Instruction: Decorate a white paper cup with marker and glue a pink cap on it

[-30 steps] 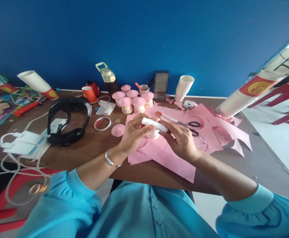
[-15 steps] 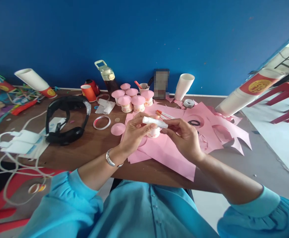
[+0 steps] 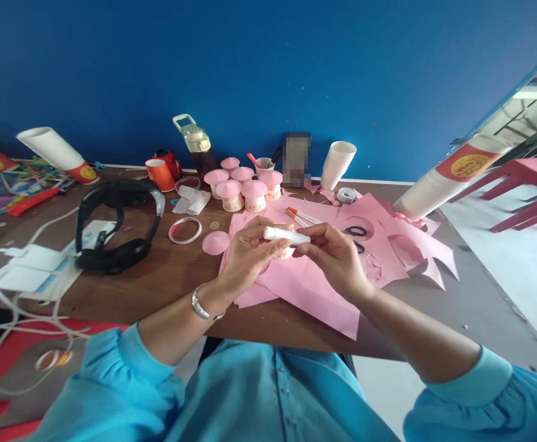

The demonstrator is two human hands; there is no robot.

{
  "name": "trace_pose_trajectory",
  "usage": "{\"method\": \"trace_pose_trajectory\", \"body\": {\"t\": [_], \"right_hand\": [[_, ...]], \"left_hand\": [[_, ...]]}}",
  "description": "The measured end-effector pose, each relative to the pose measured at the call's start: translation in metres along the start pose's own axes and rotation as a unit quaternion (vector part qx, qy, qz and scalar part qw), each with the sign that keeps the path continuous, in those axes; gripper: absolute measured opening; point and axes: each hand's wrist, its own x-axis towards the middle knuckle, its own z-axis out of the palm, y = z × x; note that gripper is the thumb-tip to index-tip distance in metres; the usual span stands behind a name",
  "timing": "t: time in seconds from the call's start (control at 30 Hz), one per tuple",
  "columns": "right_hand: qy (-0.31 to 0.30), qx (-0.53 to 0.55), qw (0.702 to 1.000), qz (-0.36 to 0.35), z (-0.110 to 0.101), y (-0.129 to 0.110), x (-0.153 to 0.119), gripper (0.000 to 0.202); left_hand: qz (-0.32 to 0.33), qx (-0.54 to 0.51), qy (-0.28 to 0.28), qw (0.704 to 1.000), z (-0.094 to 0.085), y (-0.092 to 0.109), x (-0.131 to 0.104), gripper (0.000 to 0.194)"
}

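Note:
A small white tube is pinched between both hands above the pink paper. My left hand closes its fingers and thumb on the tube's left end. At its right end, the thumb and fingers of my right hand grip it. Partly hidden below the tube is a small printed cup. Behind my hands stand several printed cups with pink cone tops, one of them a front cup. A loose pink cone lies left of my left hand. Pink paper sheets spread under and beside my hands.
Black headgear, a tape ring and white cables sit at left. Along the blue wall are a bottle, an orange cup and stacked white cups. Scissors lie on the right-hand paper. A person's fingers show at the far left edge.
The view has shifted slightly, so most table items appear farther left. The tube is tilted a little less and sits closer together with my right fingers. Both hands still hold it.

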Motion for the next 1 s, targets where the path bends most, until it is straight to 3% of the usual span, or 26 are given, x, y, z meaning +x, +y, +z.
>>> {"method": "trace_pose_trajectory", "body": {"t": [0.1,0.2,0.33,0.4,0.47,0.57,0.7,0.83,1.0], "right_hand": [[0.043,-0.165,0.981,-0.098,0.001,-0.001,-0.005,0.025],[0.048,-0.219,0.964,-0.143,0.001,-0.003,-0.008,0.016],[0.071,-0.186,0.977,-0.069,-0.012,0.002,-0.001,0.022],[0.102,-0.208,0.972,-0.034,-0.03,0.011,0.007,0.026],[0.132,-0.265,0.955,-0.028,-0.051,0.026,0.014,0.026],[0.144,-0.363,0.921,-0.002,-0.08,0.052,0.02,0.026],[0.117,-0.418,0.901,-0.007,-0.093,0.074,0.02,0.022],[0.076,-0.457,0.884,-0.065,-0.088,0.078,0.015,0.018],[-0.008,-0.61,0.771,-0.183,-0.092,0.086,0.005,0.02]], "left_hand": [[-0.011,-0.01,0.018,1.0,0.004,-0.001,-0.002,0.026],[-0.013,0.008,0.02,1.0,0.005,0.002,0.0,0.032],[-0.024,0.072,-0.046,0.996,-0.012,0.009,0.004,0.05],[0.004,0.16,-0.032,0.987,-0.032,0.011,0.005,0.057],[0.052,0.283,-0.012,0.958,-0.06,0.01,0.004,0.047],[0.088,0.445,-0.001,0.891,-0.103,0.006,0.001,0.04],[0.051,0.557,-0.036,0.828,-0.142,0.001,-0.004,0.04],[0.007,0.611,-0.057,0.789,-0.151,-0.003,-0.008,0.05],[-0.038,0.637,-0.097,0.764,-0.148,-0.006,-0.007,0.065]]}}
